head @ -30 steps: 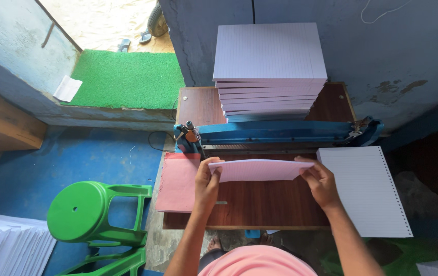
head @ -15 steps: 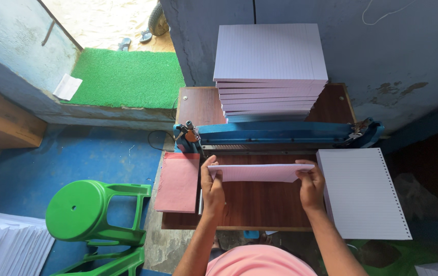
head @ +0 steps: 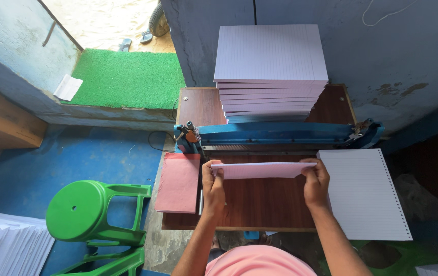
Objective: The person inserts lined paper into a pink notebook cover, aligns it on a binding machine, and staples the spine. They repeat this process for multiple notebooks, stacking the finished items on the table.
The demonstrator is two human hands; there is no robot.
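hands (head: 265, 185) grip flat ruled paper stack (head: 260, 170).

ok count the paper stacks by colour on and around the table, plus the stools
lined white stacks: 3 (tall pile, punched stack, floor stack)
pink stack: 1
pale sheaf in both hands: 1
green stools: 1
total: 6

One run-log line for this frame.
left hand: grips pale paper sheaf | right hand: grips sheaf | blue punching machine: behind
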